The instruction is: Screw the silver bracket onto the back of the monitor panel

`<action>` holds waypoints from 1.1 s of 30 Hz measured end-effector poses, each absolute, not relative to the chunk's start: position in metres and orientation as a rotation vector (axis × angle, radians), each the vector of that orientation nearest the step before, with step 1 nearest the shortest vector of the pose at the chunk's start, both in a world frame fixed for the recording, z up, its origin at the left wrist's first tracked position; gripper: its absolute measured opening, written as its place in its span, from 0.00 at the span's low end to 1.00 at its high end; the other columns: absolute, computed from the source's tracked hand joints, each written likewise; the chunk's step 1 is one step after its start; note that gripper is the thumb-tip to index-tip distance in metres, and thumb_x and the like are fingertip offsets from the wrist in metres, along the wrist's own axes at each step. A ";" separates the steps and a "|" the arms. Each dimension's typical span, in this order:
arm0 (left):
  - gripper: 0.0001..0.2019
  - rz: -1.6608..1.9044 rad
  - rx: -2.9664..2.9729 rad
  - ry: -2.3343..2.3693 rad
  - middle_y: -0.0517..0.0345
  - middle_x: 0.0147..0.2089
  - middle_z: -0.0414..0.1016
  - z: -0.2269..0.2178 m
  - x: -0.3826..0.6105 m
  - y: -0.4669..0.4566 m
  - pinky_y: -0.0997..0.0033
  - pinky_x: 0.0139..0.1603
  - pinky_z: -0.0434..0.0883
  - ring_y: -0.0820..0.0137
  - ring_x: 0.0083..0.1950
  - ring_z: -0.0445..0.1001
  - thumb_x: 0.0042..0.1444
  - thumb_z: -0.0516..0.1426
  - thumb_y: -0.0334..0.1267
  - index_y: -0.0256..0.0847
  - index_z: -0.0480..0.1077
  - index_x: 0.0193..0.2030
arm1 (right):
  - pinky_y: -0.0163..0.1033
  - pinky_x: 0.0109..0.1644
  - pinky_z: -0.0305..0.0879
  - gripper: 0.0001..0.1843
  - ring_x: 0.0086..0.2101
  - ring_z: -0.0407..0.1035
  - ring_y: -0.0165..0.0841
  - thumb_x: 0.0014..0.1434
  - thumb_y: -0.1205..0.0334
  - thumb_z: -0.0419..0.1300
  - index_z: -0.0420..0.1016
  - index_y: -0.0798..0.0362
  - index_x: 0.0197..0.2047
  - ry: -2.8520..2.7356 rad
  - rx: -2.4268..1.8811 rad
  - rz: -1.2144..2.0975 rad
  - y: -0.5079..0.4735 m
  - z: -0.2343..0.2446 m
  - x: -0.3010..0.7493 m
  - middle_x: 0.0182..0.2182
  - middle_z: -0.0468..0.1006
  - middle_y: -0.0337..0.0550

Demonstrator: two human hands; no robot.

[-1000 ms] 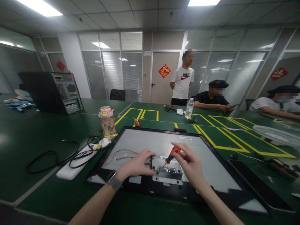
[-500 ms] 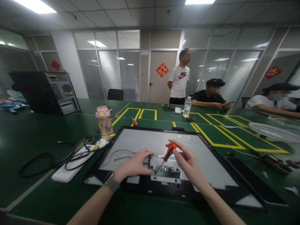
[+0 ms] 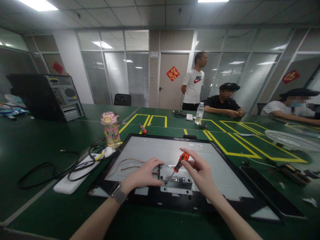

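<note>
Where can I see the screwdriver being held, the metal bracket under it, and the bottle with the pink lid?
Held screwdriver [image 3: 178,165], head view: on its handle.
Metal bracket [image 3: 179,186], head view: on its near side.
Pink-lidded bottle [image 3: 111,134], head view: on its see-through body.

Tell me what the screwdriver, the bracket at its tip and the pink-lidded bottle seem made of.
Screwdriver: two-coloured orange and black handle, probably moulded plastic, perhaps rubbery in parts; the thin, straight shaft is likely metal.
Bracket: probably bare sheet metal, given its silvery surface and neat holes.
Pink-lidded bottle: see-through body, plastic or glass, I can't tell which; opaque pink lid, likely plastic.
</note>
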State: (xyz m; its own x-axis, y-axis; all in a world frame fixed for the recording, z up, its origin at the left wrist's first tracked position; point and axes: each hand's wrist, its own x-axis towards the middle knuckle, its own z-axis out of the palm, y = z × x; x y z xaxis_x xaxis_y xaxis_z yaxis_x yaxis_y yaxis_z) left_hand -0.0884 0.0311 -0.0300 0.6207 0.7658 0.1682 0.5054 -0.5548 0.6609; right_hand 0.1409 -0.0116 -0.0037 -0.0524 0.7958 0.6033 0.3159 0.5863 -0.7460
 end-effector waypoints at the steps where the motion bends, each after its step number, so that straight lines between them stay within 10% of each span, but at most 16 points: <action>1: 0.30 0.602 2.273 0.990 0.54 0.53 0.66 -0.030 -0.088 0.031 0.62 0.55 0.66 0.60 0.54 0.67 0.44 0.65 0.41 0.45 0.66 0.56 | 0.31 0.23 0.62 0.18 0.20 0.66 0.24 0.60 0.58 0.57 0.72 0.50 0.53 -1.638 -0.944 0.498 -0.012 -0.003 0.141 0.38 0.75 0.44; 33: 0.32 0.585 2.237 1.033 0.53 0.57 0.65 -0.028 -0.088 0.029 0.63 0.57 0.65 0.59 0.58 0.65 0.43 0.66 0.42 0.45 0.65 0.57 | 0.32 0.22 0.61 0.20 0.19 0.62 0.23 0.62 0.60 0.56 0.68 0.48 0.58 -1.674 -0.924 0.499 -0.013 -0.004 0.141 0.39 0.74 0.43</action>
State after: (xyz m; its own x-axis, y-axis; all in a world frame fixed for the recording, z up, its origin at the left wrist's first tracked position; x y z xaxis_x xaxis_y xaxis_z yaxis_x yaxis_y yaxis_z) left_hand -0.0875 0.0294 -0.0278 0.6001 0.7879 0.1382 0.5233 -0.5173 0.6772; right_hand 0.1406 -0.0128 -0.0045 -0.0897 0.7845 0.6136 0.3200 0.6061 -0.7282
